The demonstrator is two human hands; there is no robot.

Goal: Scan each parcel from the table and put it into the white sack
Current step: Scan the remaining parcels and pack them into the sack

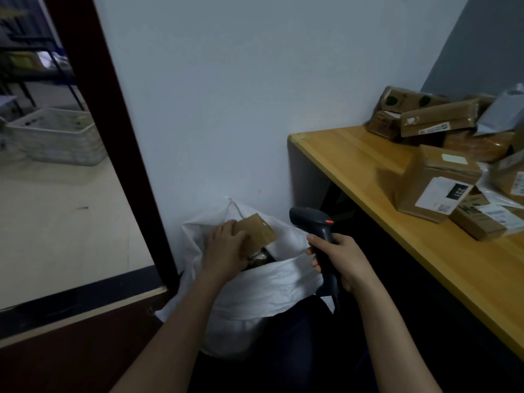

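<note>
Left hand (225, 246) gripping flat taped cardboard parcel (256, 232) over crumpled white sack (255, 290), right hand (341, 259) clutching scanner (317, 225)

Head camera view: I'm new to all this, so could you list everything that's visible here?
small parcel: one, brown, held over the sack's open mouth
white sack: one, white, on the floor against the wall
scanner: one, dark grey with a red button, held beside the sack
boxed parcels: several, brown, piled on the table; exact count unclear
grey mailer bag: one, grey, on the pile at far right
table: one, yellow wood top, right
basket: one, white, on the floor beyond the doorway
door frame: one, dark brown, left
left hand: grips the small parcel
right hand: grips the scanner
</note>
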